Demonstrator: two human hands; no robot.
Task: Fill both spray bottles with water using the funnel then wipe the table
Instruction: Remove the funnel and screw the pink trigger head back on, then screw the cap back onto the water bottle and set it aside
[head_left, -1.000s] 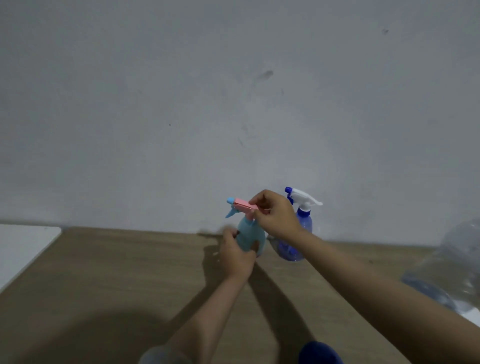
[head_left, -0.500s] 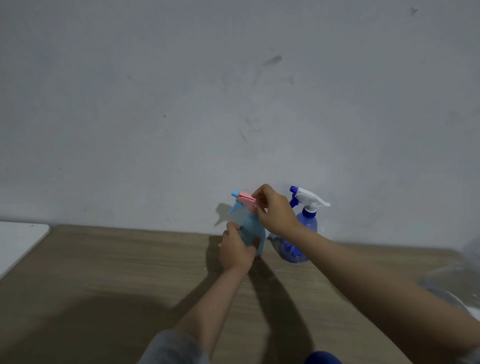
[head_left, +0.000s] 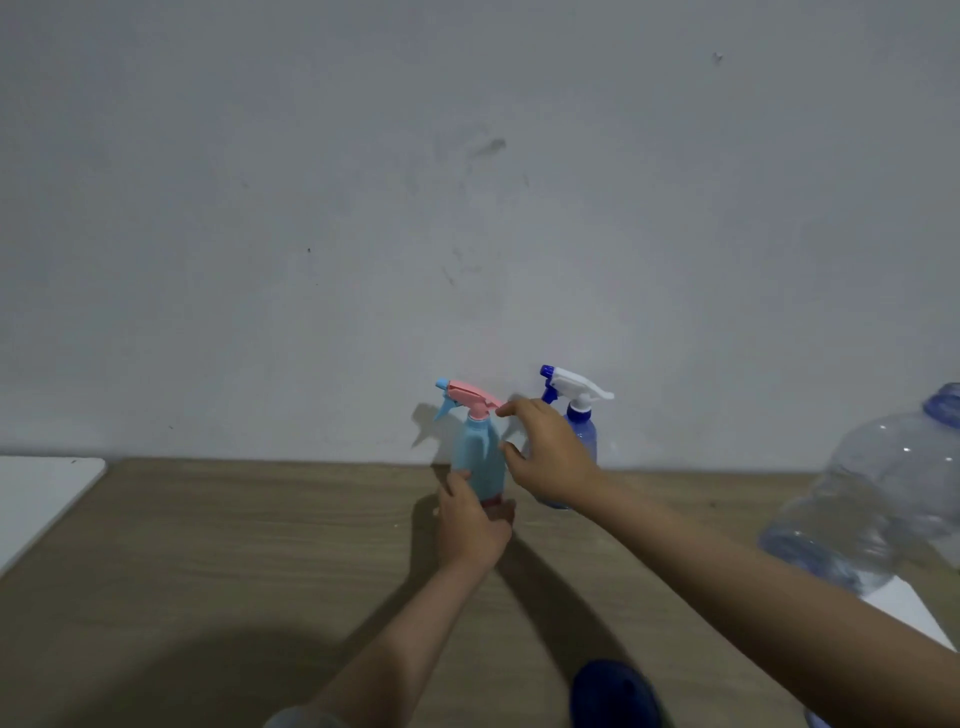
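Left hand (head_left: 470, 525): wrapped round the base of the light blue bottle (head_left: 479, 457), holding it upright near the tabletop's far edge, close to the wall (head_left: 363, 208)
Right hand (head_left: 545, 452): fingers loosely spread beside the same bottle's neck, forefinger tip at the rear end of the pink trigger head (head_left: 470, 395), thumb just beside the bottle's right flank; whether either touches cannot be told; nothing held
Light blue bottle: upright, pink head on, pale blue nozzle pointing left
Dark blue bottle (head_left: 582, 426): upright just to the right of the first, partly behind the right hand, white trigger head (head_left: 576, 384) on, blue nozzle pointing left; also at the far edge
Water jug (head_left: 883, 493): large, clear with bluish tint, blue neck, at the tabletop's right edge, blurred
Tabletop (head_left: 234, 545): wood grain, brown
White surface (head_left: 36, 493): adjoins the tabletop's far left corner
White sheet (head_left: 909, 613): below the jug at the right edge
Dark blue object (head_left: 613, 696): at the near edge, blurred, kind cannot be told
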